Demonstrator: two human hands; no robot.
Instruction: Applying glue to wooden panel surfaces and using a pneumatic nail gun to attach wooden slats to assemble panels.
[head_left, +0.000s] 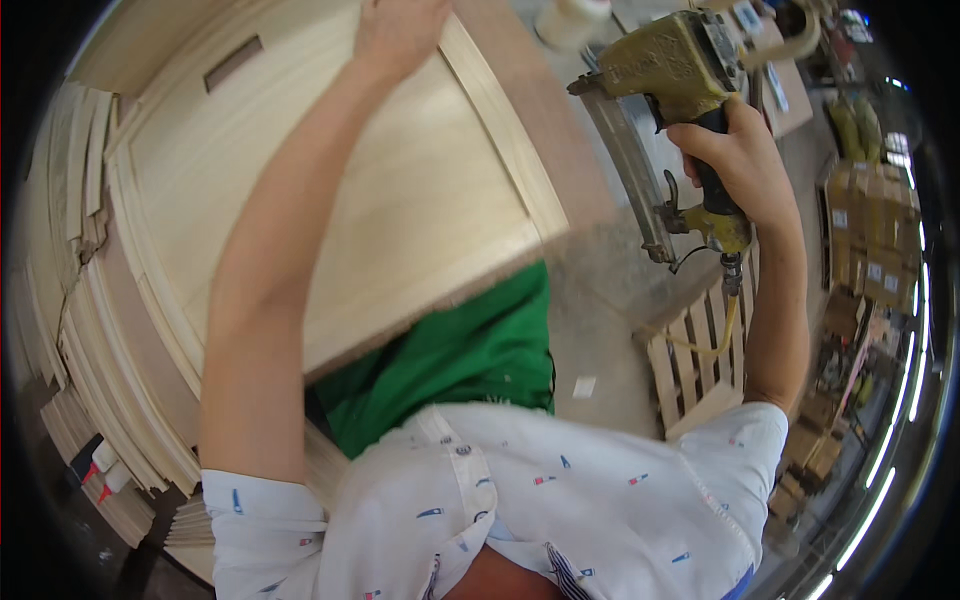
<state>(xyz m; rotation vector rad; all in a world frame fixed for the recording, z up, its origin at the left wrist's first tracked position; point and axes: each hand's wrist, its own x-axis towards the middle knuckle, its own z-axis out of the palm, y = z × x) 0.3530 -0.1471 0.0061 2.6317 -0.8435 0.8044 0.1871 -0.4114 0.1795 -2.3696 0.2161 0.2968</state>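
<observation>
My right hand [745,165] is wrapped round the black grip of a worn, yellowish pneumatic nail gun [660,60], held up at the right. Its long metal magazine [625,170] slants downward, and a yellow air hose [726,320] joins the fitting at its base. A pale wooden framed panel [400,210] with a small rectangular slot lies in front of me. My left arm reaches across it, and my left hand [400,40] is at its far right frame strip. The fingers of that hand are blurred and cut off by the top edge.
Stacked wooden frames and strips [130,350] fill the left side, with white glue bottles [112,478] with red tips on them. A wooden pallet [695,345] stands on the floor at right. Cardboard boxes [872,235] are piled farther right. A white container [572,22] sits beyond the panel.
</observation>
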